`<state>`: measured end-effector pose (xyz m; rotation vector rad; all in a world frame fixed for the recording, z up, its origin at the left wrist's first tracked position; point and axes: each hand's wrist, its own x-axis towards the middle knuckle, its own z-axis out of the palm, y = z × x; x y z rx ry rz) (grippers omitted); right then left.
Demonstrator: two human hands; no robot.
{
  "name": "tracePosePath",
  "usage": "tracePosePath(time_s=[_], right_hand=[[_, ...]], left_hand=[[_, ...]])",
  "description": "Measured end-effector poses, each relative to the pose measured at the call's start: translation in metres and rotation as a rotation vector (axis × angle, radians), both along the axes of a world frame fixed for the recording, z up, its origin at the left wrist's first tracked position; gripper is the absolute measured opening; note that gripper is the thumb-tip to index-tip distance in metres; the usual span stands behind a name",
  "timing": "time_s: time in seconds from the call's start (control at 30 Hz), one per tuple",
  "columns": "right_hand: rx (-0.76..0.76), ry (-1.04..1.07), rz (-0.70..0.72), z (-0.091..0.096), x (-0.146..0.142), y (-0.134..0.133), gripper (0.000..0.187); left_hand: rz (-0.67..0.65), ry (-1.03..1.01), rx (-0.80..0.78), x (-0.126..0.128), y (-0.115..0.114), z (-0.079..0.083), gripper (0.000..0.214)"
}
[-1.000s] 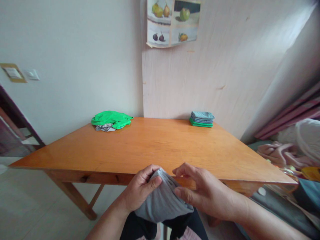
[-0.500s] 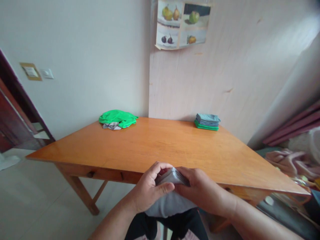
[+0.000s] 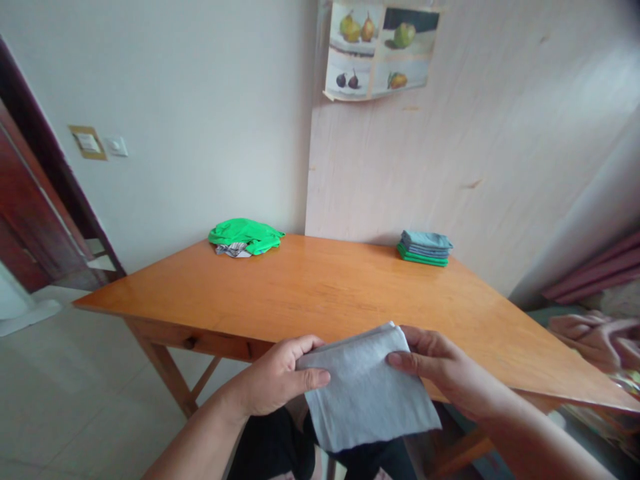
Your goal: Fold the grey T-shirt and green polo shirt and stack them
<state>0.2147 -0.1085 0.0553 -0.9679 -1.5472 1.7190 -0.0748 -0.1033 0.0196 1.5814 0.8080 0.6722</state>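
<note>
Left hand point(image 3: 273, 380) and right hand point(image 3: 440, 367) hold a grey cloth point(image 3: 365, 393) at the worktop's point(image 3: 325, 293) near edge.
The left grip pinches the cloth's left edge, thumb on top and fingers curled under. The right grip pinches its upper right corner. The cloth is folded flat, with its top edge over the worktop and its lower part hanging past the edge. At the far side a green heap point(image 3: 245, 235) lies left and a folded stack point(image 3: 425, 247) right, well apart.
</note>
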Motion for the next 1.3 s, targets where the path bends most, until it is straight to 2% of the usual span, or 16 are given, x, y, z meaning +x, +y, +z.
tracePosePath(time_s=[0.1, 0.2, 0.33, 0.43, 0.53, 0.63, 0.77, 0.83, 0.93, 1.03, 1.1, 1.2, 1.3], right_hand=[[0.013, 0.041, 0.029, -0.001, 0.004, 0.005, 0.027], [0.055, 0.037, 0.026, -0.004, 0.010, 0.012, 0.024], [0.167, -0.032, 0.013, 0.006, 0.017, 0.024, 0.025], [0.276, -0.096, -0.009, 0.025, 0.019, 0.033, 0.026], [0.484, -0.229, -0.059, 0.040, 0.019, 0.047, 0.020], [0.712, -0.372, -0.130, 0.040, 0.016, 0.070, 0.014], [0.966, -0.519, -0.310, 0.016, 0.009, 0.106, 0.019], [1.122, -0.624, -0.445, -0.001, 0.005, 0.121, 0.029], [1.255, -0.829, -0.487, -0.029, 0.004, 0.132, 0.040], [1.253, -0.989, -0.396, -0.052, 0.007, 0.130, 0.044], [1.233, -1.045, -0.332, -0.061, 0.011, 0.124, 0.049], [1.204, -1.049, -0.276, -0.065, 0.022, 0.111, 0.052], [1.165, -1.003, -0.246, -0.067, 0.035, 0.102, 0.054]], left_hand=[[-0.015, -0.082, -0.048, -0.003, 0.003, 0.007, 0.040], [-0.014, -0.081, -0.034, -0.006, 0.008, 0.018, 0.041], [-0.018, -0.046, 0.002, -0.008, 0.018, 0.042, 0.038], [-0.012, 0.004, 0.139, -0.005, 0.029, 0.065, 0.033], [0.042, 0.112, 0.327, -0.002, 0.047, 0.084, 0.029], [0.113, 0.281, 0.506, 0.002, 0.072, 0.092, 0.026], [0.286, 0.545, 0.856, 0.010, 0.109, 0.079, 0.030], [0.383, 0.655, 1.055, 0.016, 0.124, 0.063, 0.033], [0.447, 0.799, 1.245, 0.024, 0.136, 0.032, 0.035], [0.379, 0.900, 1.293, 0.028, 0.135, 0.003, 0.031], [0.319, 0.908, 1.299, 0.027, 0.128, -0.009, 0.030], [0.242, 0.839, 1.296, 0.023, 0.115, -0.015, 0.036], [0.183, 0.735, 1.272, 0.018, 0.104, -0.012, 0.043]])
